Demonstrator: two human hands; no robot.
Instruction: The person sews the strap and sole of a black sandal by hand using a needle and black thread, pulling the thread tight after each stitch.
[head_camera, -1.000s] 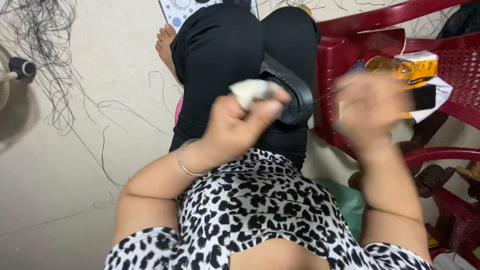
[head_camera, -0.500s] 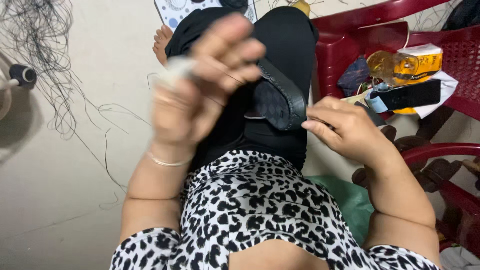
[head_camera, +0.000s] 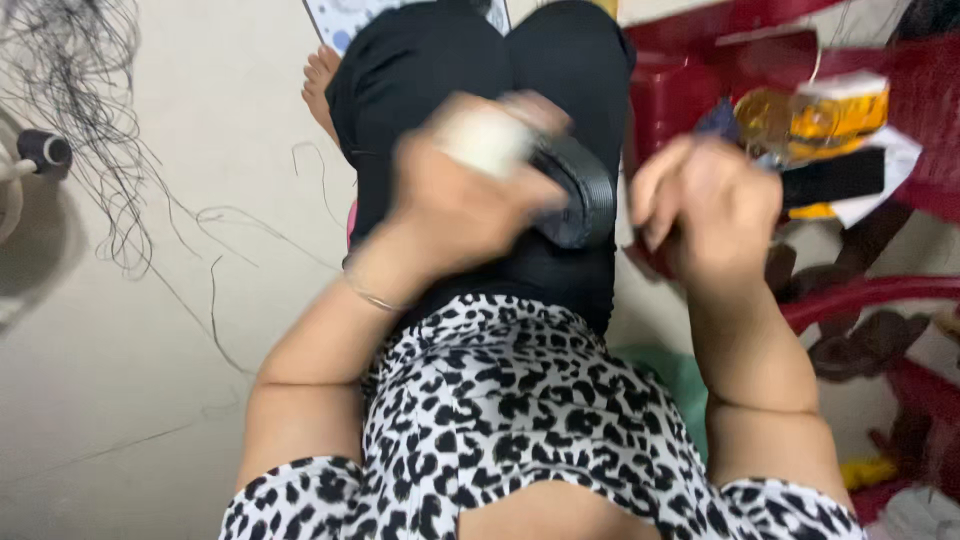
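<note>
My left hand (head_camera: 470, 205) is lifted over my lap, its grip closed around a small white thing (head_camera: 487, 135), while my right hand (head_camera: 705, 205) curls beside it, grip unclear.

Motion blur smears the left hand (head_camera: 470, 205), so the small whitish object (head_camera: 487, 138) at its fingers cannot be identified. The right hand (head_camera: 705, 205) is blurred too, and what it pinches is unclear. The black strap-like leather piece (head_camera: 578, 190) on the lap is partly hidden behind the left hand. Far right, the yellow packet (head_camera: 815, 115) on the red plastic chair (head_camera: 680, 95) is indistinct.
</note>
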